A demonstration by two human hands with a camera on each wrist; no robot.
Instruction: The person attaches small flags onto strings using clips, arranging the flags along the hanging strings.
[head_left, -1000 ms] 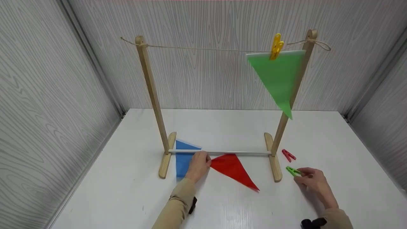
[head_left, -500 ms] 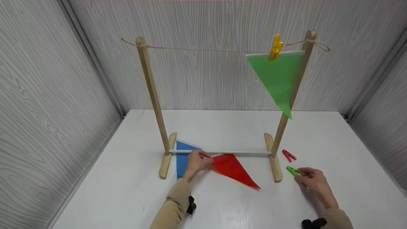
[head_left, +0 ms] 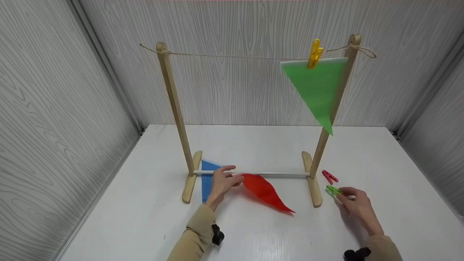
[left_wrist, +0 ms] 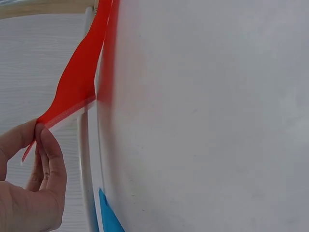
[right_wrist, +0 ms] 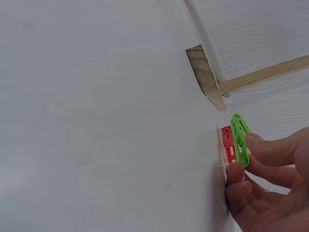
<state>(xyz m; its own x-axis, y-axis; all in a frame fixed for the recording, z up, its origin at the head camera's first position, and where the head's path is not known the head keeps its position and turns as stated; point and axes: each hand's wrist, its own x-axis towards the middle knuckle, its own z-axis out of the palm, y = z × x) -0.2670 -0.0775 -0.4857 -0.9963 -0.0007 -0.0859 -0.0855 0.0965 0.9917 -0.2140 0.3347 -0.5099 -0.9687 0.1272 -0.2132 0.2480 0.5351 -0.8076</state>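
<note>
My left hand [head_left: 222,184] pinches a red triangular flag [head_left: 262,188] by one corner of its white-edged side, thumb against fingers. In the left wrist view the red flag [left_wrist: 79,72] bends as that corner is raised. Under and behind this hand lies a blue flag [head_left: 206,181], partly hidden. At the right, my right hand [head_left: 357,204] pinches a green clothespin [head_left: 332,190] between thumb and fingers; the right wrist view shows the green clothespin [right_wrist: 240,140] in front of a red one. That red clothespin [head_left: 330,177] lies on the table just beyond.
A wooden stand has a left post [head_left: 174,108], a right post [head_left: 340,98] and a white crossbar [head_left: 272,174] low between them. From a string [head_left: 232,56] tied across the top hangs a green flag [head_left: 319,87], held by a yellow clothespin [head_left: 314,54].
My left hand has lifted the red flag's corner, and the flag now curves. My right hand has raised the green clothespin slightly, changing its tilt.
</note>
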